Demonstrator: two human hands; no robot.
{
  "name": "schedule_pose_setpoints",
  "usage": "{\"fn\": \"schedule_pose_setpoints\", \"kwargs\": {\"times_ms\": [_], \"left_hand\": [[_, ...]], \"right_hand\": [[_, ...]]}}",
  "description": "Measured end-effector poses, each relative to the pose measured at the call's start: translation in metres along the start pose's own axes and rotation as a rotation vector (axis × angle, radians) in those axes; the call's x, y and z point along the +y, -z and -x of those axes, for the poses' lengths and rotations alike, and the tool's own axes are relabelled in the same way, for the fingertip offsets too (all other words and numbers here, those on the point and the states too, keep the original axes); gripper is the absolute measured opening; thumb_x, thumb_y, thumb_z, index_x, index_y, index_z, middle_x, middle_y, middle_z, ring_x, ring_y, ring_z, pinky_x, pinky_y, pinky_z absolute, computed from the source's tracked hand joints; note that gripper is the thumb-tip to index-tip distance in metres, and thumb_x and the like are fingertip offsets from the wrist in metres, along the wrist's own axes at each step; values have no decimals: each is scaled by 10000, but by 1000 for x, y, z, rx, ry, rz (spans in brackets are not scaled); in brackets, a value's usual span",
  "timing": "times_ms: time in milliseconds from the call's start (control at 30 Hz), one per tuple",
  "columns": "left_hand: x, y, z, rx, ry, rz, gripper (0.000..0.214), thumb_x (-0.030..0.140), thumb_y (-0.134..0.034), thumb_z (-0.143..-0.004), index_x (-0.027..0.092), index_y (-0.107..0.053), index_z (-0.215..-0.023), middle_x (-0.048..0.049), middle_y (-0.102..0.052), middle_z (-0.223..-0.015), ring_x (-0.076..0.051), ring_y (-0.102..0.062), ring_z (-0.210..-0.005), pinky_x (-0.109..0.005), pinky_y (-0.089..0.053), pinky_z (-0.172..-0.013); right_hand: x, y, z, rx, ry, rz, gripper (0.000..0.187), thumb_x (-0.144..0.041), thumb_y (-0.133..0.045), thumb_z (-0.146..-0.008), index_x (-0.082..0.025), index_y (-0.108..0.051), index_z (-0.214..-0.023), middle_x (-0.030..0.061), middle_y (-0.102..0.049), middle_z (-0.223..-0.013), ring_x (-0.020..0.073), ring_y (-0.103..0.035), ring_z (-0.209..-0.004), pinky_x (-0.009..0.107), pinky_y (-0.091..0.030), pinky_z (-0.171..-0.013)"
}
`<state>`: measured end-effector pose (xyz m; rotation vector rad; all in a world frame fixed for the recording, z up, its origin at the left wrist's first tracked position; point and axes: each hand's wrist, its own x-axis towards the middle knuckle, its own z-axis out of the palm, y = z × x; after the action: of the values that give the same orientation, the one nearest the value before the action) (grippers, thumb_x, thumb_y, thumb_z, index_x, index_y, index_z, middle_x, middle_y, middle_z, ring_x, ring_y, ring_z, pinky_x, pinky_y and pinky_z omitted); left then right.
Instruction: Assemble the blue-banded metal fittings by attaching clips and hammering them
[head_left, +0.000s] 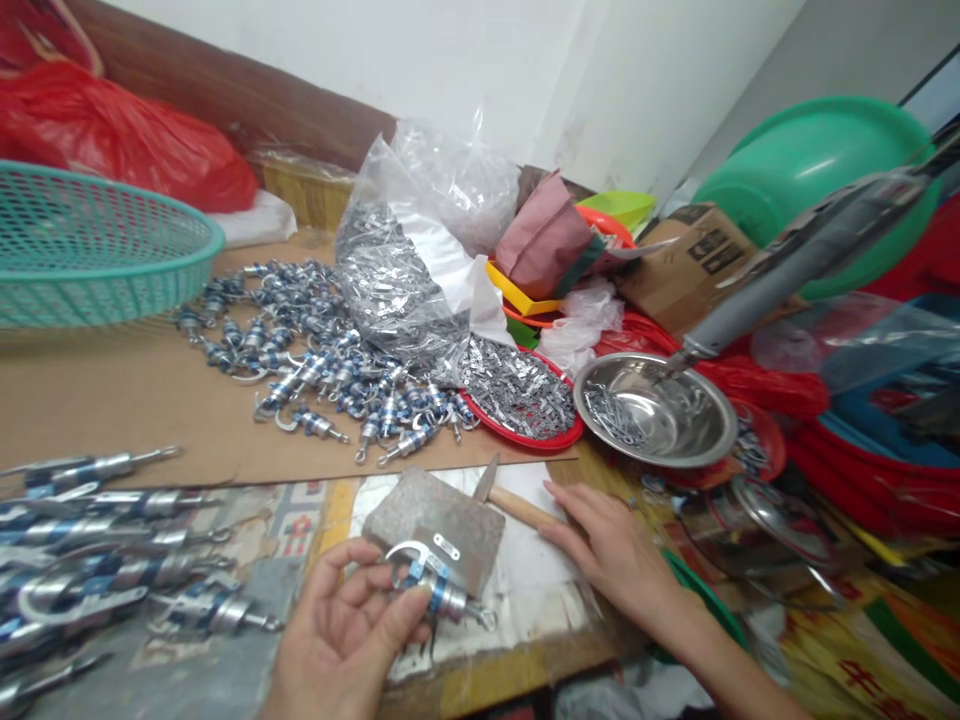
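My left hand (356, 625) pinches a silver-and-blue metal cylinder fitting (442, 590), with a curved hook at one end and a small eye at the other. The fitting is held over the near edge of a flat, worn metal block (420, 515). A small metal plate with holes (447, 547) lies on the block. The fingers of my right hand (611, 550) are around the end of the wooden handle of a hammer (521, 507). Its head rests at the block's far edge.
Several similar fittings are heaped on cardboard (150, 400) and lined up at left. Behind are a clear bag of metal plates (397, 280), a red tray of plates (525, 435) and a steel bowl (697, 445). A grey arm (795, 260) slants over the bowl. A teal basket (105, 290) stands left.
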<state>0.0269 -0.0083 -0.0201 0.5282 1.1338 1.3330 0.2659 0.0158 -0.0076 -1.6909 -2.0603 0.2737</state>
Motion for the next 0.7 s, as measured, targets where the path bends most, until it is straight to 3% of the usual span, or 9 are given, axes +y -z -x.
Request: {"fn": "schedule_pose_setpoints", "kwargs": {"times_ms": [67, 167, 267, 333, 400, 467, 567, 700], "left_hand": [[0, 0, 0, -8, 3, -10, 511, 270, -845, -492, 220, -484, -849, 45, -692, -572, -123, -646, -487, -162, -528, -446], [-1, 2, -2, -11, 0, -17, 527, 286, -858, -473, 218, -491, -845, 45, -702, -578, -117, -650, -484, -151, -528, -452], [-1, 4, -3, -13, 7, -18, 560, 281, -876, -434, 212, -496, -840, 44, -704, -577, -125, -655, -476, -165, -541, -453], [-1, 4, -2, -12, 12, -22, 561, 279, -874, -439, 210, -494, -845, 50, -698, -572, -122, -653, -462, -172, -546, -459], [-1, 3, 0, -7, 1, -15, 535, 268, -860, -472, 212, -492, -856, 54, -696, -586, -122, -657, -479, -173, -547, -466], [-1, 2, 1, -3, -16, 1, 508, 248, -843, -501, 213, -487, -862, 55, -694, -597, -124, -658, -498, -173, -542, -462], [-1, 0, 1, 0, -20, 14, 493, 215, -829, -512, 210, -484, -865, 59, -684, -585, -123, -652, -495, -167, -531, -446], [-2, 3, -2, -10, -5, 23, 505, 195, -831, -498, 200, -481, -862, 49, -687, -580, -110, -629, -450, -174, -528, -435]], "right_hand": [[4, 0, 7, 58, -1, 2, 304, -243, -572, -834, -156, -611, -1123, 93, -628, -935, 218, -605, -851, 354, -493, -748], [-26, -5, 5, 201, 94, -136, 262, -234, -516, -873, -166, -611, -1108, 89, -605, -960, 190, -586, -893, 323, -486, -775], [-66, -15, -11, 90, 158, -235, 338, -270, -617, -808, -187, -602, -1135, 91, -583, -1086, 204, -548, -1018, 343, -456, -880], [-81, -22, -24, -22, 140, -267, 436, -297, -673, -758, -189, -584, -1170, 87, -587, -1130, 209, -547, -1046, 344, -448, -902], [-81, -27, -36, -71, 109, -277, 340, -292, -651, -779, -184, -631, -1100, 63, -654, -1026, 181, -606, -938, 296, -479, -824], [-75, -29, -44, -69, 97, -263, 154, -253, -597, -825, -177, -699, -912, 31, -699, -831, 145, -640, -753, 241, -484, -685], [-70, -22, -46, -19, 125, -211, 175, -197, -555, -844, -154, -701, -759, 42, -685, -710, 150, -611, -654, 253, -442, -623], [-88, -14, -29, 46, 393, -72, 206, -119, -463, -867, -130, -669, -859, 69, -657, -756, 174, -568, -701, 281, -402, -641]]}}
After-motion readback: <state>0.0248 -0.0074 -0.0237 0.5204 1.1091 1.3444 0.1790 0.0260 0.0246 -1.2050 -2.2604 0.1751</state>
